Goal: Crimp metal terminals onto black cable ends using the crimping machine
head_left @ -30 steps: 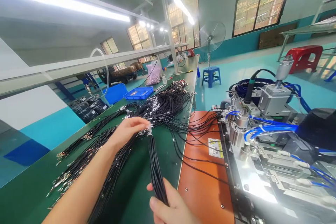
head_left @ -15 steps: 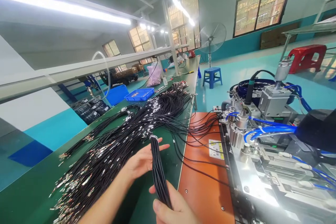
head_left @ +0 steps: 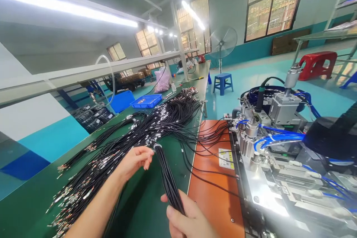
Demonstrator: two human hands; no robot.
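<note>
My right hand (head_left: 186, 214) is wrapped round a bundle of thin black cables (head_left: 169, 178), which slants up and away from me. Near its far end a pale band (head_left: 157, 146) circles the bundle, and small white and metal tips show beyond it. Just left of that banded end is my left hand (head_left: 139, 159), its fingers bent in and the fingertips drawn together. Whether anything small lies between them is hidden. Beneath and beyond, a large pile of loose black cables (head_left: 131, 134) with pale and reddish ends covers much of the green table (head_left: 145, 200).
To the right, an orange plate (head_left: 206, 182) adjoins a metal machine (head_left: 267, 178) with blue air hoses; several cables run across the plate to it. A blue tray (head_left: 146, 101) and a clear pinkish bag (head_left: 162, 80) stand farther back. Beyond are a blue stool (head_left: 223, 83) and a fan (head_left: 221, 42).
My left hand has moved left, from behind the bundle to beside its banded end, and its spread fingers have curled in. My right hand still grips the bundle.
</note>
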